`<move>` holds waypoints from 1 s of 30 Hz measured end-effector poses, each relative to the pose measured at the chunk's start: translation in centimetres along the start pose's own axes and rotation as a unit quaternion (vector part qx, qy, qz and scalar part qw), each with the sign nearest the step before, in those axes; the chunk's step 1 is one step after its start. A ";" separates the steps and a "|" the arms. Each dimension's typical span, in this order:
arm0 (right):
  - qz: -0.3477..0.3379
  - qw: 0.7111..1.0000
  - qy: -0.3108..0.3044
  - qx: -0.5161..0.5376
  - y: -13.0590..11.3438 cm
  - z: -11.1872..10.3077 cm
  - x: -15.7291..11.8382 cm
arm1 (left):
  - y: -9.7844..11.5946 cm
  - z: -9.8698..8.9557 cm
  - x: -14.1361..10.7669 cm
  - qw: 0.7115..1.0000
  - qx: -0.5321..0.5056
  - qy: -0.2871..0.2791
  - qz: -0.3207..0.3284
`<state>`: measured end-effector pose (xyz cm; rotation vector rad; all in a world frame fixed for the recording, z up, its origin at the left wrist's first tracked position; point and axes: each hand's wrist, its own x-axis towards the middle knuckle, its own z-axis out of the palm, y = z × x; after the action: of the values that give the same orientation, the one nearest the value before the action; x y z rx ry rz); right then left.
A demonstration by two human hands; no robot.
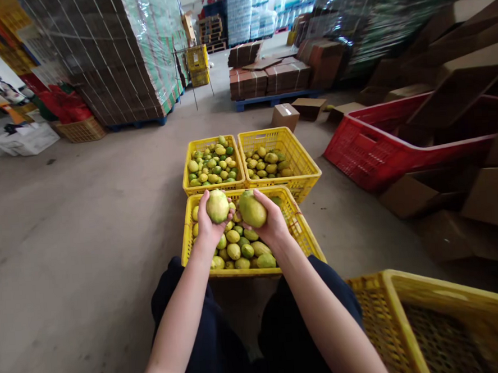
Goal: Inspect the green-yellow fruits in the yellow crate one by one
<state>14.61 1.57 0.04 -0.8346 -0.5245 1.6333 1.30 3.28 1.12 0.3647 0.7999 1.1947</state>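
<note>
My left hand (211, 225) is closed round a pale yellow-green lemon (217, 206). In my right hand (273, 221) is a second, greener lemon (252, 210), its far side hidden. Both are held side by side above the near yellow crate (248, 272), between my knees. Several yellow and green lemons (233, 251) lie in that crate, partly covered by my hands. Just beyond it stand two more yellow crates. The far left crate (183, 176) is well filled with lemons, and the far right crate (305, 159) has a smaller heap (268, 163).
An open yellow crate (392, 313) stands by my right leg. Farther right are a red crate (358, 146) and loose cardboard boxes (441, 236). Ahead, a small carton (285, 117) sits before a pallet of flattened boxes (284, 74). A wrapped stack (97, 55) rises on the left.
</note>
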 end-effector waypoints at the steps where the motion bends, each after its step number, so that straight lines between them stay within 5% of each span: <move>1: 0.008 1.000 -0.004 0.003 -0.1 0.0 0.0 | 0.0 0.0 0.0 1.000 0.003 0.004 0.000; 7: 0.015 1.000 -0.015 -0.021 -0.2 -0.3 0.3 | -0.3 0.3 0.1 0.999 0.033 0.010 0.023; 16: -0.065 0.996 -0.019 -0.063 -1.1 -0.5 -0.9 | -0.4 -0.8 0.1 0.974 0.086 -0.150 0.149; 24: -0.184 0.975 0.011 -0.125 -0.2 0.0 -1.1 | -1.1 -0.5 -0.5 0.979 0.075 -0.121 0.143; 30: -0.231 0.958 -0.022 -0.168 -0.3 -0.2 -1.6 | -0.8 -0.8 -0.7 0.972 0.100 -0.162 0.135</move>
<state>15.08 0.02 0.48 -0.8451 -0.9715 1.1493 1.15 2.22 0.33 0.8347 0.5980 1.2651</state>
